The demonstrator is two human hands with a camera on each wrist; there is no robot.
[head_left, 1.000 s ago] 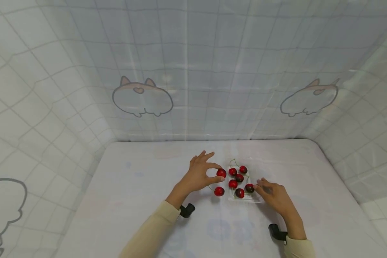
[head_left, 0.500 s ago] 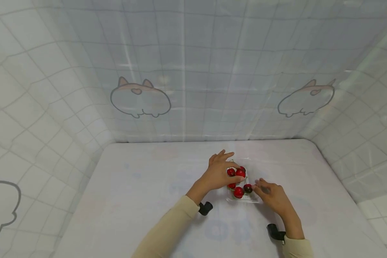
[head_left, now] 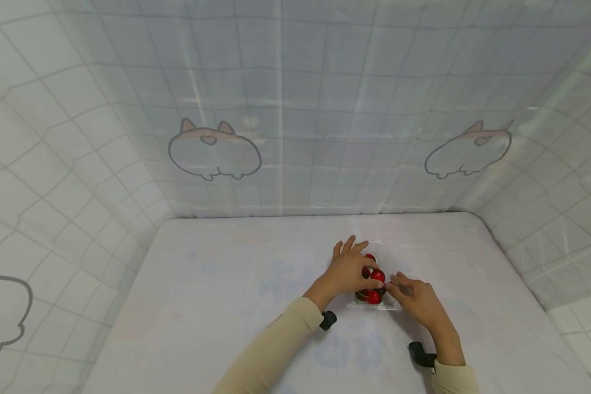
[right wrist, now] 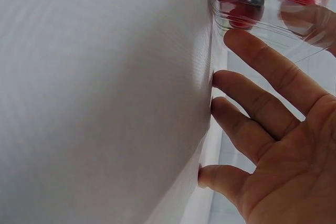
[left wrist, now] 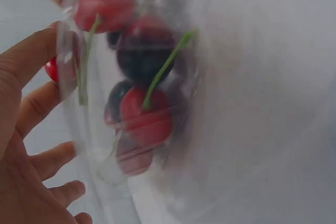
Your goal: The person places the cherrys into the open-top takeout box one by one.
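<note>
My left hand (head_left: pixel 349 272) is over a clear plastic box (head_left: pixel 371 306) and pinches a bright red cherry (head_left: pixel 377 276) between thumb and index finger, the other fingers spread. In the left wrist view that cherry (left wrist: pixel 51 70) shows between the fingertips, behind the clear wall. Several red and dark cherries (left wrist: pixel 146 51) with green stems lie in the box, partly hidden by my left hand in the head view. At the box's right side my right hand (head_left: pixel 418 298) holds the rim between thumb and index finger; its other fingertips touch the white surface (right wrist: pixel 105 103).
The box stands on a white table (head_left: pixel 216 273). White tiled-pattern sheeting (head_left: pixel 300 109) with animal drawings rises behind the table and along both sides. Black wrist mounts (head_left: pixel 421 354) stick out beneath my wrists.
My left hand has moved right with the pinched cherry, from left of the box to over it. A loose cherry left of the box is no longer seen there. The right hand stays put.
</note>
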